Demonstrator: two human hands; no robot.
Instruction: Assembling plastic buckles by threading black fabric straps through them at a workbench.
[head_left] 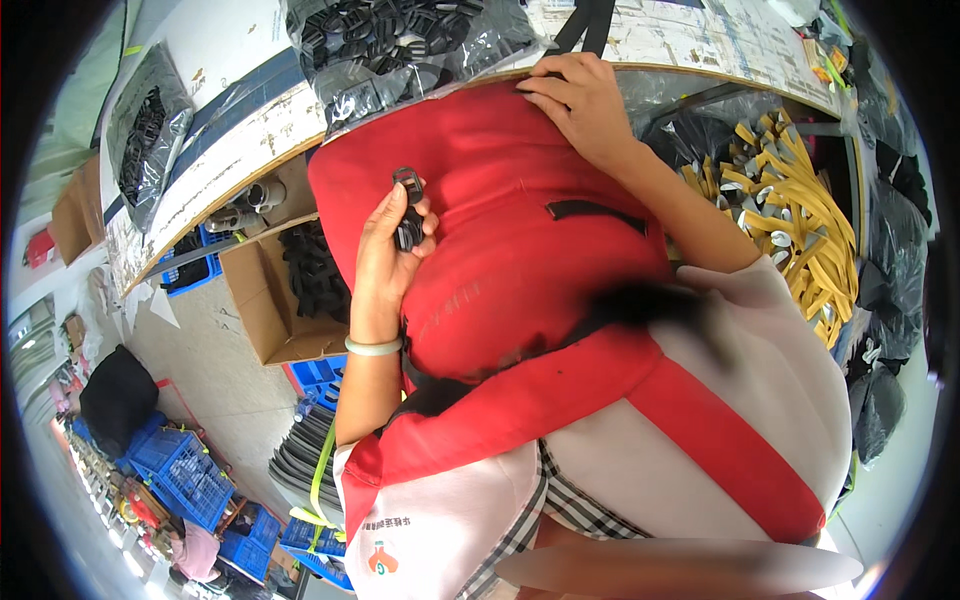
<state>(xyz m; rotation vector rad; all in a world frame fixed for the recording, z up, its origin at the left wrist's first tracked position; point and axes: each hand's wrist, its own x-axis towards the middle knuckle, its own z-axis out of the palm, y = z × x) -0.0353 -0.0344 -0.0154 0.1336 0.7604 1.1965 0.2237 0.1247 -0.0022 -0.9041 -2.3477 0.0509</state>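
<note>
My left hand (393, 240) is closed around black plastic buckles (408, 228), which stick up between thumb and fingers in front of the red apron (470, 150). The apron covers my lap and front, reaching up to the table edge. My right hand (585, 110) lies at that edge on the top of the apron, fingers stretched to the left and slightly bent, with no held thing visible. Just beyond it, black straps (590, 25) lie on the worn white table (690, 35). A clear bag of black buckles (385, 35) sits at the table edge.
Another bag of buckles (145, 140) lies at the table's left end. Below stands a cardboard box (250, 300) with black pieces inside. Yellow straps (800, 220) are heaped at right. Blue crates (180, 480) and a person in pink (193, 550) are at lower left.
</note>
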